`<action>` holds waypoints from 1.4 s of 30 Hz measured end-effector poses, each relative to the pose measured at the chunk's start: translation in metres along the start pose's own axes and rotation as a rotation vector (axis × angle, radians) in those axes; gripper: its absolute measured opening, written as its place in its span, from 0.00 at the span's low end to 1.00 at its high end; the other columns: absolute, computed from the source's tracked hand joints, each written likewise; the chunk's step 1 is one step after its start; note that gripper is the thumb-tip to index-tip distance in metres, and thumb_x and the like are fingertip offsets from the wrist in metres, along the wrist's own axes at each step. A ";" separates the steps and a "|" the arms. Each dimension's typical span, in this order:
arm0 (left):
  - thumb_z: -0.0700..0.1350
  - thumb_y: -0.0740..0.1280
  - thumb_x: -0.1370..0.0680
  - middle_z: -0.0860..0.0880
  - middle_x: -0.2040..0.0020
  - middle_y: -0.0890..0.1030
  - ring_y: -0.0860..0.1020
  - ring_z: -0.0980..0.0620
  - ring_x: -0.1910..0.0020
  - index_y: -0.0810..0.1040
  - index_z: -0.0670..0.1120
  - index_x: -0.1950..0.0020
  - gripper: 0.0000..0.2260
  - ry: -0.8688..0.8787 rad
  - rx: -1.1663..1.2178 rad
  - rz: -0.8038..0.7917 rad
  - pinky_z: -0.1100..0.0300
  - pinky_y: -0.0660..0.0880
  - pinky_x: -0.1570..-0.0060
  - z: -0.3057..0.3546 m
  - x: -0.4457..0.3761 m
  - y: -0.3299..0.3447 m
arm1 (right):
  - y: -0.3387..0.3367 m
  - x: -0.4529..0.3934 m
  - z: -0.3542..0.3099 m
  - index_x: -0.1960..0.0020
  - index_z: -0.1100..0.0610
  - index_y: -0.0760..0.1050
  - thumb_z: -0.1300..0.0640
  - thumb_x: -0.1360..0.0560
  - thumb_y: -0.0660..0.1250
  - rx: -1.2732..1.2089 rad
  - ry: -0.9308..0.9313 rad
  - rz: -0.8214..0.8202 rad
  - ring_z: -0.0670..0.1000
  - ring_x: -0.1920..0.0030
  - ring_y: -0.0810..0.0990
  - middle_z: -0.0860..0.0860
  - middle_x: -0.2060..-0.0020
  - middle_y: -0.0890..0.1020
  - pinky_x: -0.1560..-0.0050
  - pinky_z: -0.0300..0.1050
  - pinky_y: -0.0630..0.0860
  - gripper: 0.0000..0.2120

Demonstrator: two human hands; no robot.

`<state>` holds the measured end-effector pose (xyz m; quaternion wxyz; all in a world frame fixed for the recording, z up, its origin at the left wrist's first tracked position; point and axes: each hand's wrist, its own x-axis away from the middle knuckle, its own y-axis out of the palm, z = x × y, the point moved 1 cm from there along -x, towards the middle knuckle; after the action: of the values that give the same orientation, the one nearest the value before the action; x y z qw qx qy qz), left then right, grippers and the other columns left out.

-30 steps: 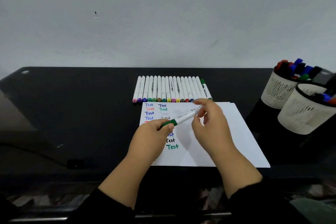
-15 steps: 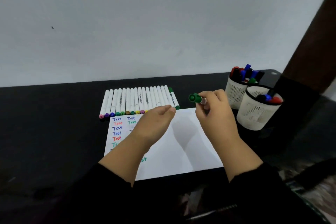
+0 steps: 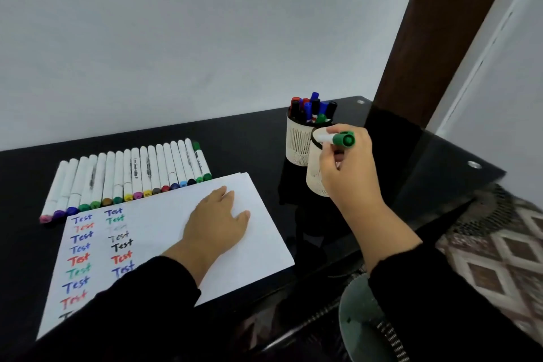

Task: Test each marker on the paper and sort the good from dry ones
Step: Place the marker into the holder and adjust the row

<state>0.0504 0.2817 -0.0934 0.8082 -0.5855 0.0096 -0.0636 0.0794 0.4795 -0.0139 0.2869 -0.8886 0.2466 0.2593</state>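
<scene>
At right of frame, the right hand has carried the capped green marker, fingers clamped round it, over the nearer cup, sorting it, while the left hand lies flat, fingers apart, on the paper.

Plain pale wall, glossy black desk, dark wooden post, diamond-patterned floor covering

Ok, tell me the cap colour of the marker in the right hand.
Green cap, clearest in the head view.
</scene>
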 end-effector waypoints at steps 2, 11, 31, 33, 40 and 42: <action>0.58 0.53 0.20 0.53 0.23 0.53 0.53 0.51 0.25 0.54 0.48 0.24 0.28 0.012 0.000 0.020 0.55 0.54 0.29 -0.002 0.001 0.004 | -0.001 -0.005 0.006 0.47 0.50 0.68 0.62 0.22 0.62 0.032 0.016 -0.022 0.53 0.42 0.75 0.49 0.46 0.70 0.50 0.39 0.78 0.08; 0.58 0.53 0.20 0.54 0.23 0.52 0.53 0.52 0.25 0.54 0.49 0.23 0.27 0.013 0.011 0.029 0.56 0.54 0.29 -0.003 0.001 0.005 | 0.003 -0.038 0.011 0.50 0.60 0.71 0.55 0.21 0.59 0.427 0.088 -0.158 0.57 0.48 0.74 0.52 0.55 0.71 0.46 0.52 0.72 0.08; 0.57 0.53 0.20 0.52 0.23 0.50 0.51 0.51 0.25 0.51 0.47 0.23 0.28 -0.052 -0.036 0.018 0.55 0.53 0.28 0.001 0.002 0.003 | -0.005 -0.067 0.012 0.53 0.58 0.73 0.50 0.24 0.62 0.500 0.181 -0.444 0.53 0.58 0.76 0.51 0.62 0.76 0.65 0.44 0.68 0.11; 0.57 0.52 0.20 0.52 0.23 0.50 0.51 0.51 0.25 0.51 0.47 0.23 0.28 -0.060 -0.042 0.010 0.55 0.53 0.28 0.001 0.002 0.003 | -0.007 -0.068 0.009 0.53 0.62 0.76 0.52 0.24 0.61 0.497 0.180 -0.463 0.55 0.58 0.77 0.56 0.61 0.79 0.64 0.46 0.72 0.13; 0.57 0.52 0.20 0.52 0.23 0.49 0.51 0.51 0.25 0.49 0.48 0.23 0.28 -0.073 -0.052 -0.012 0.55 0.53 0.28 0.003 0.003 0.002 | -0.013 -0.067 0.005 0.50 0.63 0.79 0.54 0.23 0.62 0.504 0.140 -0.492 0.56 0.49 0.79 0.58 0.51 0.82 0.51 0.48 0.77 0.13; 0.57 0.51 0.20 0.52 0.23 0.49 0.51 0.51 0.25 0.49 0.48 0.23 0.28 -0.071 -0.060 -0.021 0.55 0.53 0.28 0.003 0.003 0.002 | -0.014 -0.066 0.005 0.50 0.63 0.79 0.54 0.23 0.62 0.504 0.125 -0.491 0.55 0.50 0.79 0.57 0.52 0.82 0.51 0.49 0.77 0.13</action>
<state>0.0535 0.2850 -0.0939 0.7893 -0.6114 -0.0234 -0.0507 0.0371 0.5118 0.0279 0.5352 -0.8369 0.0988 0.0586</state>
